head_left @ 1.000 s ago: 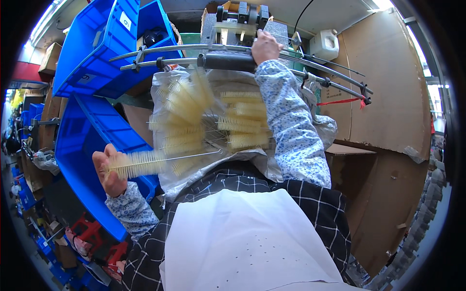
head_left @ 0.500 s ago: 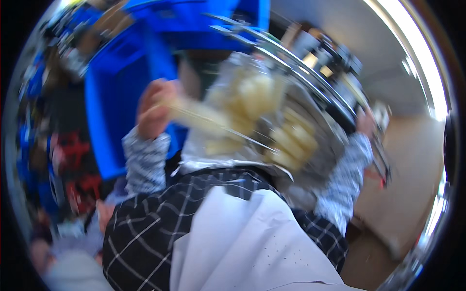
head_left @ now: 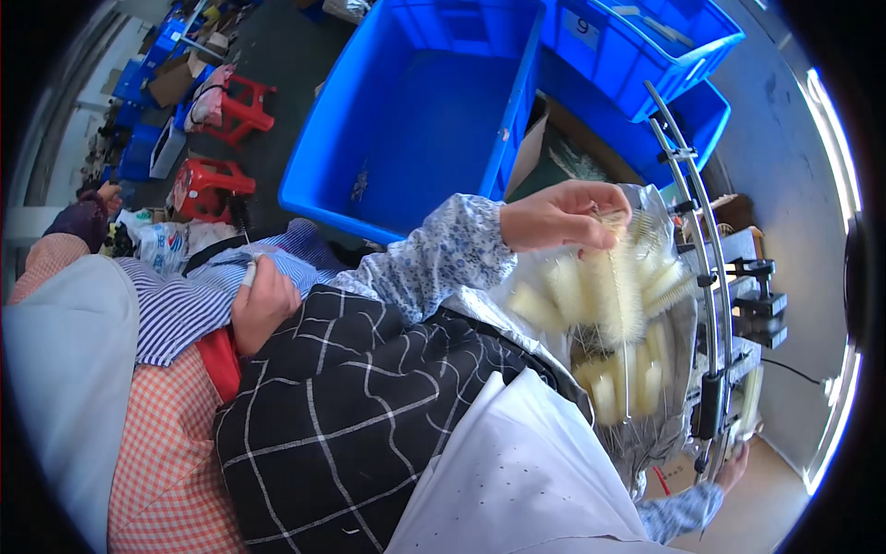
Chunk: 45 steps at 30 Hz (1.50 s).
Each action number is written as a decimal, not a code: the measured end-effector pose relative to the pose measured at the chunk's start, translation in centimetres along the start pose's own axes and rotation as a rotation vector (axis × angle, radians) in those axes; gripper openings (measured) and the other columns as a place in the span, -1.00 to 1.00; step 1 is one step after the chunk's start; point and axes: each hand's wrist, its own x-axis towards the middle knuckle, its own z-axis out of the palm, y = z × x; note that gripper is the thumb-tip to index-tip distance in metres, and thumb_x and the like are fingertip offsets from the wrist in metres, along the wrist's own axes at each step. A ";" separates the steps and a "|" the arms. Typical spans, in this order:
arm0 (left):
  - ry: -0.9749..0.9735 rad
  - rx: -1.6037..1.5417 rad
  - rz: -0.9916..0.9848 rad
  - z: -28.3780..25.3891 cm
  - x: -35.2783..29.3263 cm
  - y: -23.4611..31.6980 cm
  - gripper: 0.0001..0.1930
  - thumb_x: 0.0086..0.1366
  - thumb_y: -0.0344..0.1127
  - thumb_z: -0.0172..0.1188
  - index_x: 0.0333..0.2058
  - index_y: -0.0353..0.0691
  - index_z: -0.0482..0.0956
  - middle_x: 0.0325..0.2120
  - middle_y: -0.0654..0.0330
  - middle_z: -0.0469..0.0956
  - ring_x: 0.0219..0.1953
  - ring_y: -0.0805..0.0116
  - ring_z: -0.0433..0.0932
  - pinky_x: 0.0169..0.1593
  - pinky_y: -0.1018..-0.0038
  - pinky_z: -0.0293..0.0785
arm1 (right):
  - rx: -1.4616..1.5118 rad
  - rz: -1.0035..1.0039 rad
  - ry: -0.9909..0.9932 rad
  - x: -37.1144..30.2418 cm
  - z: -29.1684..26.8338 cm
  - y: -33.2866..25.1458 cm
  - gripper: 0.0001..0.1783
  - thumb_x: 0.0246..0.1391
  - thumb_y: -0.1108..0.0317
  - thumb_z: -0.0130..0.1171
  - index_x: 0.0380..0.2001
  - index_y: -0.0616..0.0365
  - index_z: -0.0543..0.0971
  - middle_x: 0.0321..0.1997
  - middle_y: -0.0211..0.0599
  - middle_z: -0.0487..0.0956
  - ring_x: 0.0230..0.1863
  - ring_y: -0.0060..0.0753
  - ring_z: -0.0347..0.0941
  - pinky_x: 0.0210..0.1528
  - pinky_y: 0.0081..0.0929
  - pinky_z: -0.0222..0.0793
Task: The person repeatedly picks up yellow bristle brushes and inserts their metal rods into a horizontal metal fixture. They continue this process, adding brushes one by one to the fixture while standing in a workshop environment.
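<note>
My left hand point(head_left: 572, 220) is closed on the upper end of a cream bottle brush point(head_left: 620, 286). The brush hangs with its bristles downward, and its thin wire stem points to my lap. Below it lies a pile of similar cream brushes point(head_left: 637, 374) with wire stems, on silvery plastic sheeting point(head_left: 669, 429). My right hand point(head_left: 734, 468) is far to the right, beside the machine, near the lower end of a pale bristly piece point(head_left: 752, 399). Its fingers look curled, but what they hold is too small to make out.
Metal rails point(head_left: 706, 235) run past the pile, beside a machine with black parts point(head_left: 759, 300). A large blue bin point(head_left: 415, 138) stands ahead; another blue crate point(head_left: 618, 60) holds pale pieces. Left, a co-worker's hand point(head_left: 263, 305) is close to my lap. Red stools point(head_left: 208, 189) stand beyond.
My view has turned, so the bins and the co-worker show more fully. The brush in my left hand now hangs downward rather than lying sideways. My right hand stays by the machine.
</note>
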 end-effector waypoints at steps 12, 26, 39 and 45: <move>-0.179 0.443 0.142 9.5 2.8 -7.0 -0.73 0.03 -0.39 0.13 -0.28 -0.26 0.29 -0.45 0.19 0.41 -0.45 0.46 0.42 -0.38 0.53 0.36 | 0.485 -0.183 -0.533 -14.3 3.2 -30.9 -0.49 0.10 0.11 -0.16 -0.02 0.31 0.26 -0.13 -0.22 0.38 -0.10 -0.39 0.27 -0.02 -0.51 0.10; -0.132 1.630 -0.074 -0.5 -1.5 -6.5 -0.43 -0.06 -0.05 0.18 -0.07 -0.14 0.28 -0.18 0.04 0.31 -0.10 0.11 0.30 -0.06 0.27 0.21 | -0.008 -0.207 0.361 -6.1 5.1 -20.3 -0.65 -0.07 0.50 -0.13 -0.14 0.22 0.40 -0.17 -0.08 0.45 -0.14 -0.15 0.37 -0.09 -0.39 0.24; -0.146 1.128 -0.245 -0.7 -1.1 -7.9 -0.71 -0.11 -0.50 0.11 -0.32 -0.23 0.33 -0.38 0.18 0.34 -0.37 0.34 0.32 -0.33 0.55 0.26 | -0.460 0.078 0.396 0.3 6.4 -17.8 -0.72 -0.05 0.23 -0.07 -0.21 -0.29 0.47 -0.33 -0.42 0.48 -0.21 -0.31 0.32 -0.17 -0.30 0.22; -0.241 1.075 -0.116 0.5 0.5 -6.4 -0.73 -0.08 -0.55 0.09 -0.33 -0.26 0.32 -0.39 0.27 0.32 -0.29 0.48 0.29 -0.16 0.62 0.20 | -0.468 0.026 0.364 1.2 6.8 -17.4 -0.69 -0.02 0.22 -0.08 -0.16 -0.28 0.46 -0.30 -0.42 0.46 -0.21 -0.34 0.30 -0.15 -0.35 0.19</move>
